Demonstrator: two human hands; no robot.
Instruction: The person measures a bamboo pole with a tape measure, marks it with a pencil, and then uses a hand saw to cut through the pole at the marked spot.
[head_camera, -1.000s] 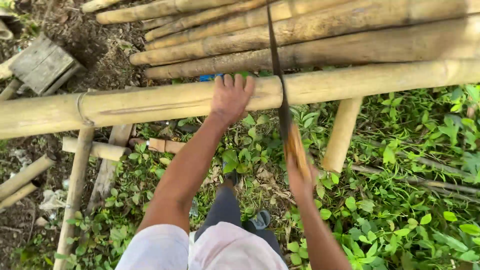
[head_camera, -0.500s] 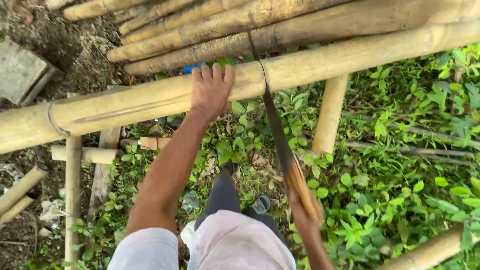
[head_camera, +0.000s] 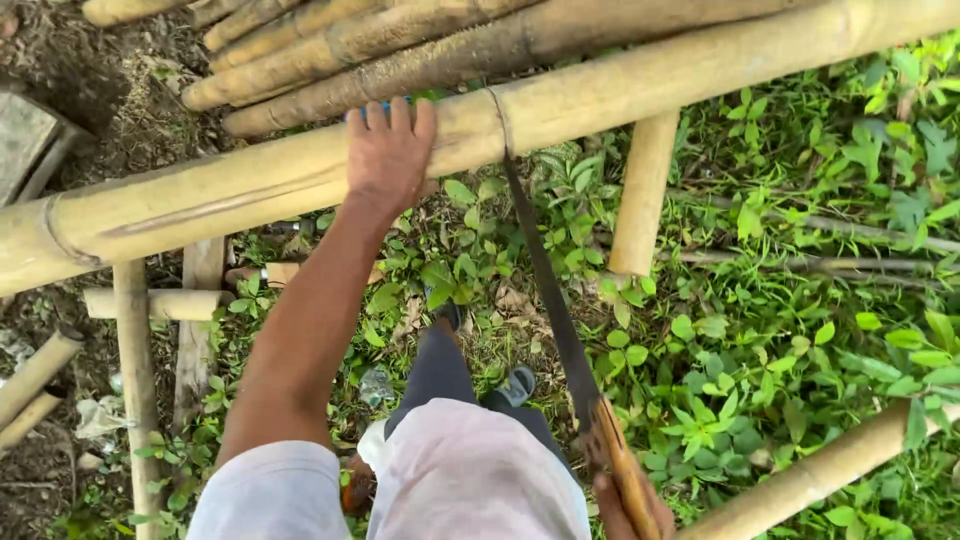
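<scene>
Outdoors, ground of green weeds (head_camera: 800, 330) and bare dirt at upper left of frame. We see long bamboo pole (head_camera: 620, 90) lying across upper frame on short upright bamboo post (head_camera: 642, 195), more bamboo poles (head_camera: 400, 40) stacked behind it. Left hand (head_camera: 388, 150) pressed on top of long pole, fingers together, curled over its far side. Right hand (head_camera: 625, 505) at bottom edge, fingers closed around wooden handle of saw (head_camera: 550, 290). Saw blade runs up centre frame, tip meeting pole just right of left hand.
</scene>
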